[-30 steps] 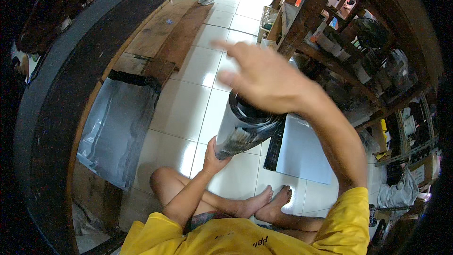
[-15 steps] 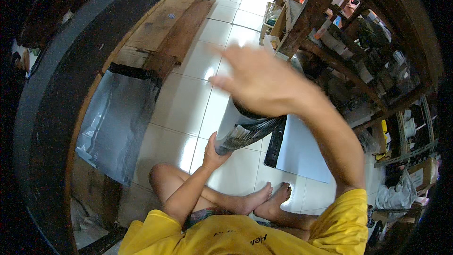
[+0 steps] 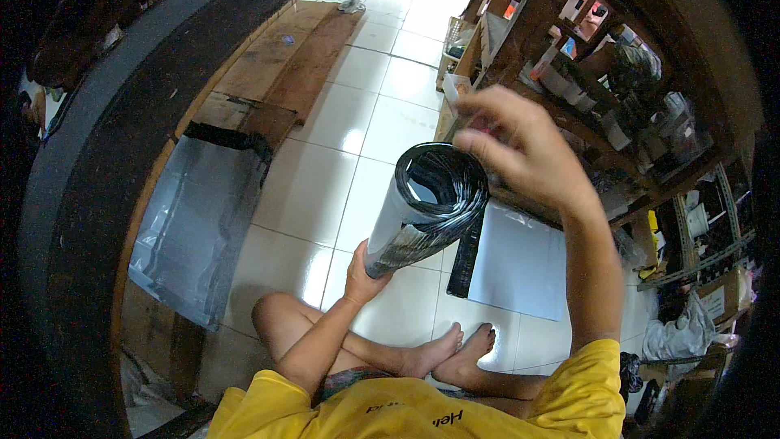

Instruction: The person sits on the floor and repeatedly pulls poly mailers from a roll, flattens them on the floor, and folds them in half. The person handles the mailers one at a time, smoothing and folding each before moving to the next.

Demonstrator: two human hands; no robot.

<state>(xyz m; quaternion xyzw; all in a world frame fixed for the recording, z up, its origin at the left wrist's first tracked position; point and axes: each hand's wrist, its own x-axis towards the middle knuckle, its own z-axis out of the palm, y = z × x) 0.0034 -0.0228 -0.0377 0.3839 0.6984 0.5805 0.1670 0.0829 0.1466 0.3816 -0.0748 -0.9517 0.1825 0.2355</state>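
Observation:
My left hand (image 3: 363,278) grips the lower end of a thick roll of grey-and-black plastic mailing bags (image 3: 394,215). The roll tilts up and away from me, and its hollow upper end shows many wound layers. Just beyond that upper rim, on the right, hovers my right hand (image 3: 524,146). Its fingers are bent and stand apart from the thumb, with nothing visible between them. On the tiles to the right lies a flat pale-grey plastic bag (image 3: 520,260) with a black edge. Another flat grey bag stack (image 3: 191,223), black along its far end, lies on the left.
Brown cardboard (image 3: 305,57) lies along the left beneath a dark curved table edge (image 3: 89,171). A wooden shelf full of goods (image 3: 609,114) rises at the right. A cardboard box (image 3: 725,301) and white plastic bag (image 3: 681,333) sit at lower right. My crossed legs are in front.
My right hand has moved right, off the space above the roll's upper end, uncovering its opening. The roll, still in my left hand, tilts so its hollow end shows.

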